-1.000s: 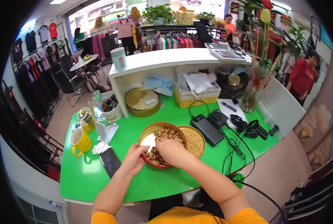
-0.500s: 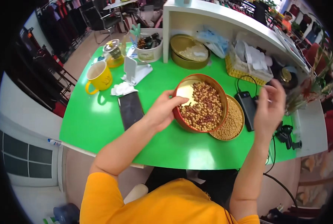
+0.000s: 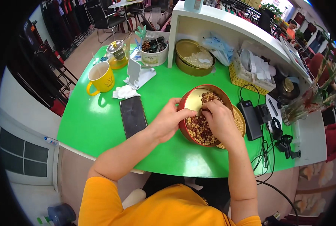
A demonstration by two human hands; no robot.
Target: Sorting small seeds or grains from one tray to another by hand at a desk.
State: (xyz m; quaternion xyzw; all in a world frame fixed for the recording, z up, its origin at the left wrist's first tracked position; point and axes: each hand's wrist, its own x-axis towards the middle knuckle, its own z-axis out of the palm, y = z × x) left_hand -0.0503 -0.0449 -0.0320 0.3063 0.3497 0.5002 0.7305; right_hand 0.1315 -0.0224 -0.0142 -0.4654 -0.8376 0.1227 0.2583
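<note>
Grasping the red tin's edge, left fingers leave little room beside right fingers among beans, hold unclear.

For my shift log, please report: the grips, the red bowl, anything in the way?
Left grip holds red bowl by its left rim. Right grip in bowl, at mixed beans; hold hidden. Phone lies left of bowl; nothing seen blocking.

Glossy green tabletop, shiny metallic red tin, smooth yellow mug
</note>
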